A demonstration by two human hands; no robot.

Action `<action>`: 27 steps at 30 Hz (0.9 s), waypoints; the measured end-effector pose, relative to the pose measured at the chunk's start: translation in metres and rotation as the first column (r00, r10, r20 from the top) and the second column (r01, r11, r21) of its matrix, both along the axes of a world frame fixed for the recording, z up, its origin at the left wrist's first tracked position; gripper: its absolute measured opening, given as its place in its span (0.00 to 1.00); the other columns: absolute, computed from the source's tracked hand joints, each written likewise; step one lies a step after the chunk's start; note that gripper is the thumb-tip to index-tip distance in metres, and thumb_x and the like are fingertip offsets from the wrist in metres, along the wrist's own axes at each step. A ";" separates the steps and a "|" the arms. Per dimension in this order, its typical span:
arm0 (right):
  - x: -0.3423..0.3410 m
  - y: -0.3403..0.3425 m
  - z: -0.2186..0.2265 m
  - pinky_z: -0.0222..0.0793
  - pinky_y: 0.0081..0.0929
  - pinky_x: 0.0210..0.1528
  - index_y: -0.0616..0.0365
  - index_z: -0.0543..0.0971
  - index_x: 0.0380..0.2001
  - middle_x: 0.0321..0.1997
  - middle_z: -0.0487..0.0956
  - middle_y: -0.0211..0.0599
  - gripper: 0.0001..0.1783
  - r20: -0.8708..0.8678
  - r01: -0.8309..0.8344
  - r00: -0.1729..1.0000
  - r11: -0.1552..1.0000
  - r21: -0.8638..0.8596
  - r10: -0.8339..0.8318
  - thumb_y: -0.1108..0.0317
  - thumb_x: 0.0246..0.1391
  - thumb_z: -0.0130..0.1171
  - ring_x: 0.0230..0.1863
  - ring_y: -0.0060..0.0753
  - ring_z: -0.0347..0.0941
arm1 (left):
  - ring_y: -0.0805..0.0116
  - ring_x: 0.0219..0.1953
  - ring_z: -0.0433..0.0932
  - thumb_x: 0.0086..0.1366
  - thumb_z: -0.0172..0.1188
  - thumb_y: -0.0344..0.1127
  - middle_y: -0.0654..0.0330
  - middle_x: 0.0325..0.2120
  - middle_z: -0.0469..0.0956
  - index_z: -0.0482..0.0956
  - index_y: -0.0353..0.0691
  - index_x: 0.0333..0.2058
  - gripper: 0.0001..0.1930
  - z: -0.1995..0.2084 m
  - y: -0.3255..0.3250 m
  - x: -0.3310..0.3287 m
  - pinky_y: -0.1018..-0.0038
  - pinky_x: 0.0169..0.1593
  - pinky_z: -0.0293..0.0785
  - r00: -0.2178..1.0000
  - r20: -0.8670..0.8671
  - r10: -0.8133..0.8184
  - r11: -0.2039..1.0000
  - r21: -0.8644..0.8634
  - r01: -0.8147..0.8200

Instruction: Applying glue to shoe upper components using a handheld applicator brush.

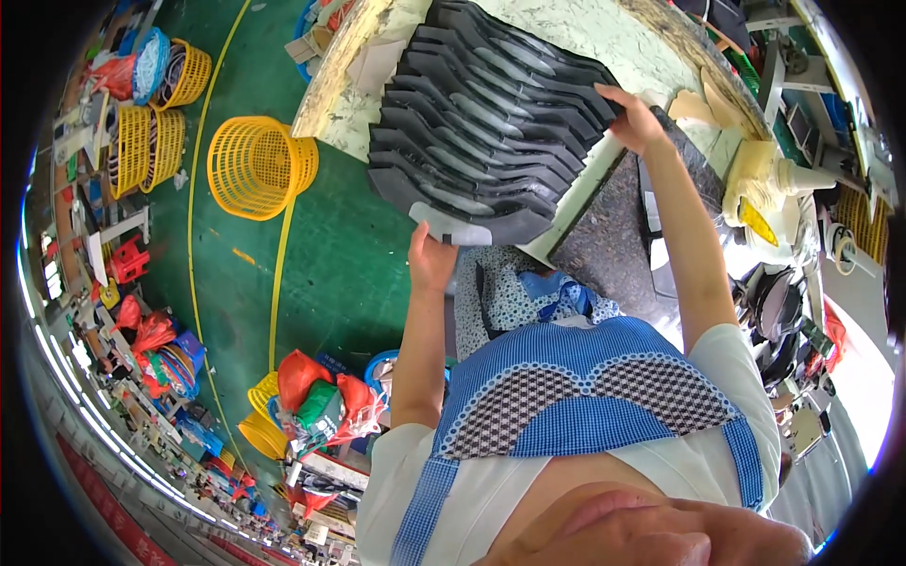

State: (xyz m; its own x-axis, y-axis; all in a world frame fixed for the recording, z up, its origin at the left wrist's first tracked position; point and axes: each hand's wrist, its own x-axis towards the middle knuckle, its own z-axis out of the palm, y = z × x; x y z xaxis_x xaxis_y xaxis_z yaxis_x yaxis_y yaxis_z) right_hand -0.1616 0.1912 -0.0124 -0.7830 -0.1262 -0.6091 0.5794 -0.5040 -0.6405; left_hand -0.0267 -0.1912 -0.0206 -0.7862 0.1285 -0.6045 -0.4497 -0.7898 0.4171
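Observation:
Over the near edge of the workbench I hold a fanned-out row of flat, dark, bent-shaped pieces, which look like cut sheet material. They overlap like shingles, each with a pale, shiny grey streak across its middle. The nearest piece shows a light grey patch. My left hand pinches this near edge, thumb on top and the other fingers mostly hidden beneath. At the far right corner my right hand grips the edge of the row, its fingers closed and partly hidden. What supports the pieces underneath cannot be seen.
The worn, pale-topped workbench has a dark speckled slab at right. Beyond it stand a cream-coloured container and tan scraps. A yellow basket is on the green floor at left; red bags sit nearer.

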 end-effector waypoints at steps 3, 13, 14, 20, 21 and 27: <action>0.023 -0.013 0.003 0.61 0.37 0.63 0.63 0.70 0.54 0.55 0.75 0.43 0.27 -0.030 0.140 0.987 0.940 -0.310 -0.157 0.59 0.54 0.59 0.56 0.41 0.70 | 0.59 0.60 0.65 0.61 0.56 0.43 0.60 0.57 0.68 0.64 0.42 0.58 0.28 -0.009 -0.007 0.003 0.57 0.63 0.58 1.000 -0.005 -0.026 0.999 0.024 0.026; 0.027 -0.044 -0.006 0.72 0.33 0.53 0.64 0.75 0.46 0.45 0.79 0.41 0.19 0.064 0.178 0.984 0.963 -0.202 -0.168 0.72 0.48 0.59 0.45 0.38 0.76 | 0.57 0.54 0.71 0.57 0.59 0.37 0.59 0.51 0.74 0.70 0.42 0.53 0.24 -0.014 0.001 -0.005 0.55 0.59 0.64 0.999 -0.023 -0.031 0.998 0.051 0.032; 0.028 -0.040 -0.008 0.73 0.33 0.52 0.65 0.75 0.45 0.44 0.79 0.42 0.18 0.073 0.181 0.983 0.964 -0.192 -0.170 0.72 0.49 0.58 0.44 0.38 0.77 | 0.57 0.53 0.72 0.56 0.59 0.36 0.59 0.49 0.75 0.71 0.42 0.52 0.23 -0.014 0.002 -0.009 0.56 0.58 0.66 0.998 -0.042 -0.044 0.998 0.050 0.046; 0.035 -0.039 0.002 0.76 0.33 0.47 0.68 0.74 0.45 0.41 0.80 0.45 0.18 0.133 0.204 0.975 0.961 -0.187 -0.181 0.70 0.51 0.56 0.39 0.39 0.79 | 0.57 0.50 0.75 0.52 0.55 0.30 0.57 0.45 0.77 0.74 0.40 0.48 0.21 -0.019 -0.010 -0.015 0.57 0.56 0.69 0.998 -0.015 -0.064 0.988 0.143 0.066; 0.036 -0.038 0.004 0.77 0.34 0.46 0.69 0.73 0.45 0.41 0.80 0.46 0.19 0.157 0.203 0.973 0.955 -0.218 -0.171 0.70 0.52 0.55 0.39 0.40 0.79 | 0.57 0.50 0.74 0.52 0.55 0.30 0.57 0.46 0.77 0.73 0.40 0.49 0.22 -0.018 -0.009 -0.014 0.57 0.56 0.69 0.998 -0.013 -0.069 0.984 0.163 0.070; 0.047 -0.035 -0.005 0.77 0.37 0.48 0.70 0.73 0.47 0.42 0.80 0.50 0.20 0.131 0.271 0.961 0.929 -0.253 -0.245 0.69 0.52 0.55 0.41 0.43 0.79 | 0.56 0.55 0.72 0.52 0.55 0.31 0.55 0.51 0.74 0.70 0.39 0.53 0.27 -0.015 0.015 -0.011 0.55 0.60 0.65 0.998 -0.039 -0.045 0.977 0.209 0.052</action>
State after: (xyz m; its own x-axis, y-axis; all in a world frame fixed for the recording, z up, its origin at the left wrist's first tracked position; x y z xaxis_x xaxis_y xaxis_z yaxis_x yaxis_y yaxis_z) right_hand -0.1142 0.1565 -0.0171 -0.7501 -0.0954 -0.6545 0.4585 -0.7882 -0.4106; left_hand -0.0376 -0.1757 -0.0352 -0.7954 0.2882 -0.5332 -0.4783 -0.8389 0.2599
